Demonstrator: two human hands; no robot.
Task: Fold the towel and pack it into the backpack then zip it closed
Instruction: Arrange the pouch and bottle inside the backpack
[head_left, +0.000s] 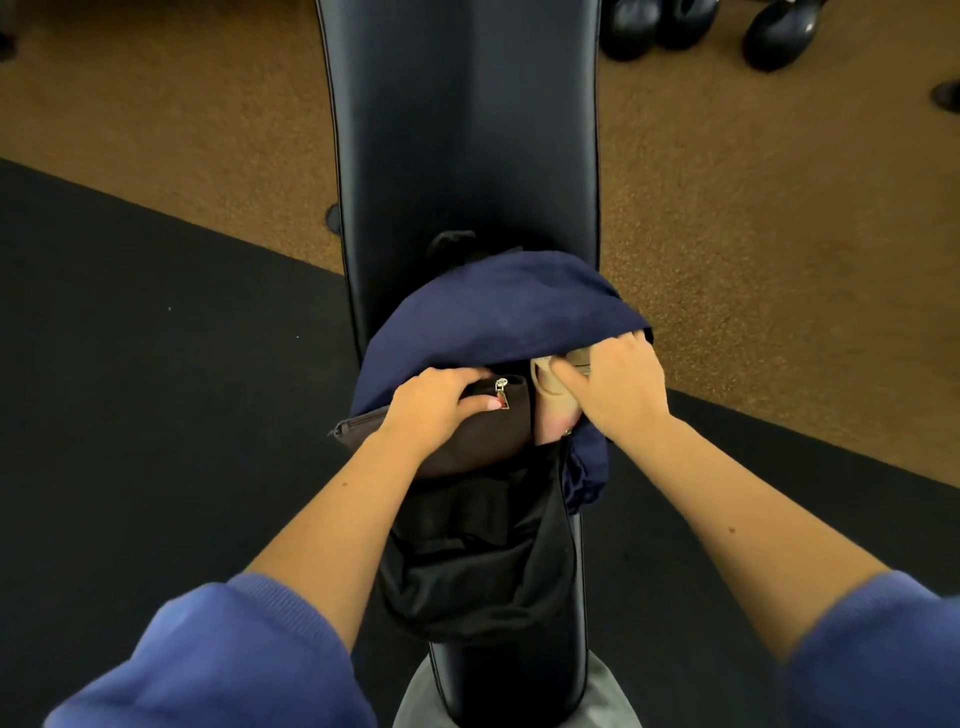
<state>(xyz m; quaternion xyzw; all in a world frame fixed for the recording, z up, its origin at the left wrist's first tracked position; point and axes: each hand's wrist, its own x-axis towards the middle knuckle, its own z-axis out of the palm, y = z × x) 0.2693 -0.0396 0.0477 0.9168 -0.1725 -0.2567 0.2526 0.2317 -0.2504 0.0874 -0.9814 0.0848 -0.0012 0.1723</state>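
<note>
head: both hands (618, 384) on backpack (498, 312)

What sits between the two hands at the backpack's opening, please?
In the head view, a beige item sits between the left hand and right hand.

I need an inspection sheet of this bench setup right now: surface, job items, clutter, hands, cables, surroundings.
Surface: black padded bench, far half bare.
Job's things: black backpack lying on the near end of the bench; navy towel bunched over its far end, not packed; silver zipper pull showing on a brown pouch.
Clutter: tan strap beside the pouch.
Hands: left hand gripping the top edge of the pouch; right hand closed on the tan strap under the towel edge.
Cables: nothing seen.
Surroundings: tan floor and black mat; dark rounded weights at the far edge.
</note>
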